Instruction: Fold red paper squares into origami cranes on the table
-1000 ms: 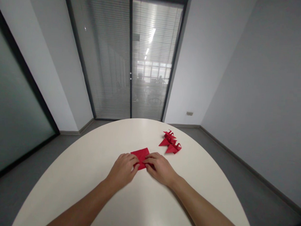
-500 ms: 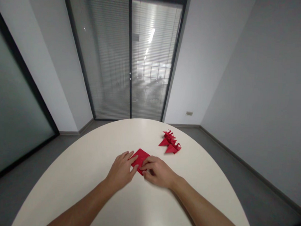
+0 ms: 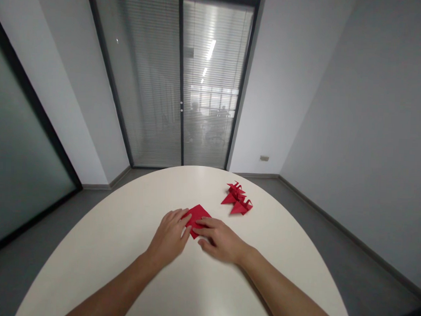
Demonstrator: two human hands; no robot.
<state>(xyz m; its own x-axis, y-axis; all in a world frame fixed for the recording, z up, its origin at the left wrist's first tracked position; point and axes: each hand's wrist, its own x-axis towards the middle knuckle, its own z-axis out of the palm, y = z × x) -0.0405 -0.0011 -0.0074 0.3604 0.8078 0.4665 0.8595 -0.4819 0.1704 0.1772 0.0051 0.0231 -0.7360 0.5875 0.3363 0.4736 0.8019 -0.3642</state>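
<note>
A folded square of red paper (image 3: 199, 210) lies flat on the round cream table (image 3: 178, 286), one corner pointing away from me. My left hand (image 3: 170, 230) rests at its left side, fingers stretched out with the tips on the paper's edge. From the right, my right hand (image 3: 221, 239) lays extended fingers across the paper's middle and right edge, covering part of it. Its thumb sits lower, just off the sheet. Neither hand grips the paper; both press on it from above.
Several red origami cranes (image 3: 237, 198) stand grouped on the table, beyond and right of my right hand. Behind the table's far edge is a glass partition (image 3: 211, 130) with blinds, with a white wall (image 3: 289, 87) beside it.
The red paper has shifted slightly away from me and turned a little. My right hand's fingers, curled at its edge before, now lie straighter across it. My left hand has barely moved.
</note>
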